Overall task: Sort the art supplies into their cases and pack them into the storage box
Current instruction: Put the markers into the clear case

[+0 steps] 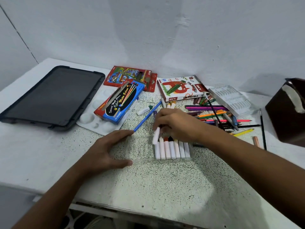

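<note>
Right hand (175,124) at centre frame pinches one white crayon (156,136) over the clear tray (140,148) holding seven crayons (173,149), left hand (105,151) spread flat bracing its left end, three boxes (118,101) lying beyond.

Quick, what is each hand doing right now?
Left hand: open, steadying the clear tray.
Right hand: holding a white crayon.

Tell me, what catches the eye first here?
The two hands at the centre: the right hand lowers a white stick into a clear tray steadied by the left hand. To the right lies a bright heap of pens; far left, a black lid.
</note>
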The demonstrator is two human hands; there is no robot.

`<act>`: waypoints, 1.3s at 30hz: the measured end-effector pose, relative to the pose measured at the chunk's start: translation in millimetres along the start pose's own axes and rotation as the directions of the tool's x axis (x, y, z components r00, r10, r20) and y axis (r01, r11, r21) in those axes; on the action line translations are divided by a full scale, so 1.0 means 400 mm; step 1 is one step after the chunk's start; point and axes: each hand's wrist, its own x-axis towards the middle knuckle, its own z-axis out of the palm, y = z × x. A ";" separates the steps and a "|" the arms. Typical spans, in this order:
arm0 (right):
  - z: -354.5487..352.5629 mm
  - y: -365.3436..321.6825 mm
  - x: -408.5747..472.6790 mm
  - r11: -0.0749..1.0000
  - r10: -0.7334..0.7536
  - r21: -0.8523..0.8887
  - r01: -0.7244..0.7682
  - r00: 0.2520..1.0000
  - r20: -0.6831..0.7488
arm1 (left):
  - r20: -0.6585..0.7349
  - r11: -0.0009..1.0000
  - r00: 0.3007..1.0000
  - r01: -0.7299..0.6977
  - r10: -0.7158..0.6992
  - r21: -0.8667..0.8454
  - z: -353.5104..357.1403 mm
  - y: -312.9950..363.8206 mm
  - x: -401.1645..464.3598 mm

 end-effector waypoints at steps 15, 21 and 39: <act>0.065 -0.033 0.011 0.994 -0.097 -0.039 0.104 0.985 0.143 | -0.010 1.000 1.000 0.012 -0.012 0.005 0.002 0.001 -0.003; 0.075 -0.034 0.002 0.995 -0.094 -0.031 0.099 0.986 0.139 | -0.015 1.000 1.000 0.004 -0.004 -0.014 0.004 0.004 -0.001; -0.011 0.178 0.071 0.811 0.584 0.106 -0.576 0.784 -0.211 | -0.009 0.999 0.999 0.031 -0.031 -0.039 -0.002 0.014 -0.004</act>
